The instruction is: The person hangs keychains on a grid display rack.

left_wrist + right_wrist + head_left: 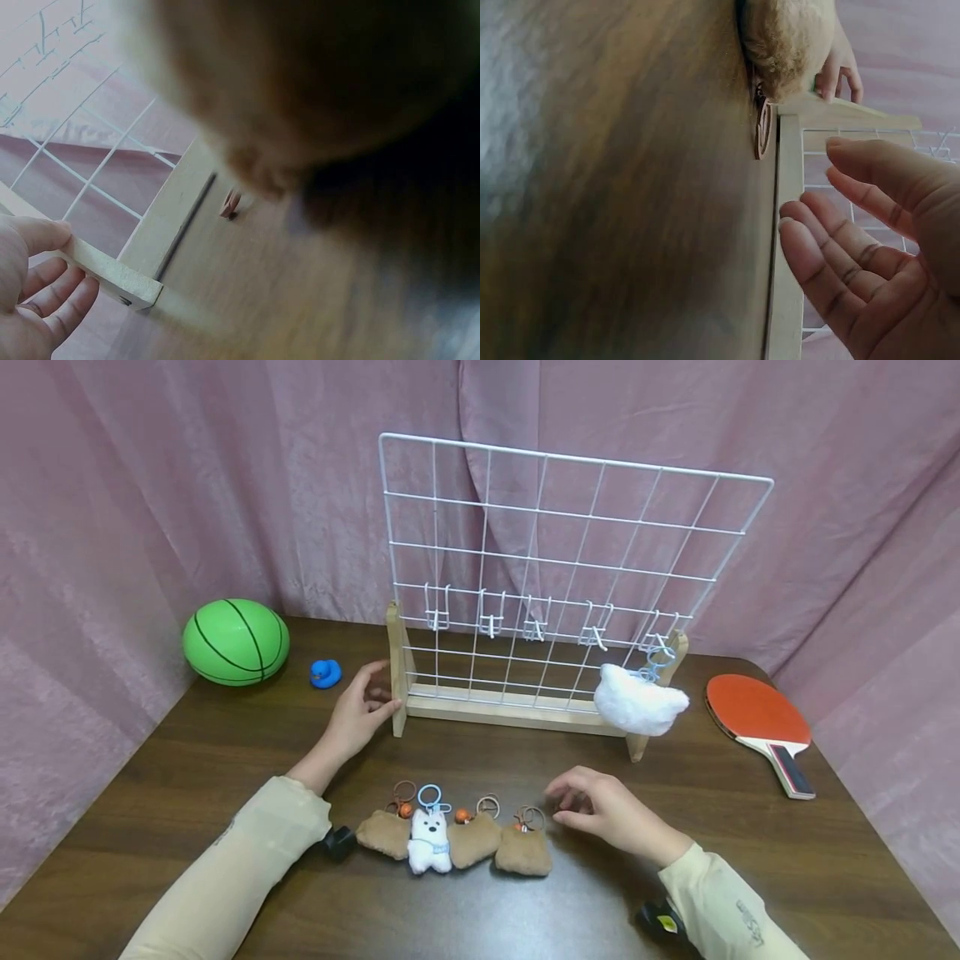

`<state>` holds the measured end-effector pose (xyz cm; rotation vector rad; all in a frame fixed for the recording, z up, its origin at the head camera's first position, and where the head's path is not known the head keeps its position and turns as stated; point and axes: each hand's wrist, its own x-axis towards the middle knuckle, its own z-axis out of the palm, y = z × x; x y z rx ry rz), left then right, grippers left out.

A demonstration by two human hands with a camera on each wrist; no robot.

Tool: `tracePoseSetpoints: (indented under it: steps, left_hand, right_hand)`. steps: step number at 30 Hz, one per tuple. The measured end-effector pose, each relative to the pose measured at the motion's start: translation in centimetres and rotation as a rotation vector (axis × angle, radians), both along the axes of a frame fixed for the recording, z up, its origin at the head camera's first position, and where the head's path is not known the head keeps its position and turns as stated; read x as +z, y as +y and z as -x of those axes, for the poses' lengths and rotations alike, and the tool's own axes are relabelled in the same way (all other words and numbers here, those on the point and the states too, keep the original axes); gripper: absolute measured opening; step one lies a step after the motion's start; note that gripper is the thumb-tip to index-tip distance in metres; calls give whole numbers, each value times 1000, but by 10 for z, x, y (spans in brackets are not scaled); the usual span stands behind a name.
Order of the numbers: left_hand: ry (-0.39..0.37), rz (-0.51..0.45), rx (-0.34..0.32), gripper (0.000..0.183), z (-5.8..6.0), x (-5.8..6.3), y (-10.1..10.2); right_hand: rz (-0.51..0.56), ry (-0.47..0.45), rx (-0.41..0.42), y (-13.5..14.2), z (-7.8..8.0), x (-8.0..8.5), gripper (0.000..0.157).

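Note:
A white wire grid rack (577,535) stands on wooden end posts. My left hand (363,710) holds its left wooden post (398,670), with the thumb against the post in the left wrist view and the fingers bent on the outer side. My right hand (611,810) hovers over the table with loosely bent fingers, holding nothing. Beside it lie brown plush keychains (522,852), (474,841), (384,835) and a white bear keychain (430,843) in a row. Another white plush keychain (641,702) hangs by its blue ring at the grid's rightmost hook (655,641).
Several white hooks (491,625) line a lower grid wire. A green ball (236,642) and a blue rubber duck (326,673) are at left. On the right lies a red table tennis paddle (759,710). Pink curtains (315,485) hang behind the brown table (345,927).

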<state>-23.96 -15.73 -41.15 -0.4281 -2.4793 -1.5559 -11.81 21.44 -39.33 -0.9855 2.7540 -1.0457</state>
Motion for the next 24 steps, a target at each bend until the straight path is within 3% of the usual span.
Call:
tracePoseSetpoints:
  steps: [12, 24]
  left_hand:
    - [-1, -3, -6, 62, 0, -1, 0]
    - [-12, 6, -10, 61, -2, 1, 0]
  right_hand:
    - [-132, -52, 56, -12, 4, 1, 23]
    - [-208, -9, 50, -21, 6, -5, 24]
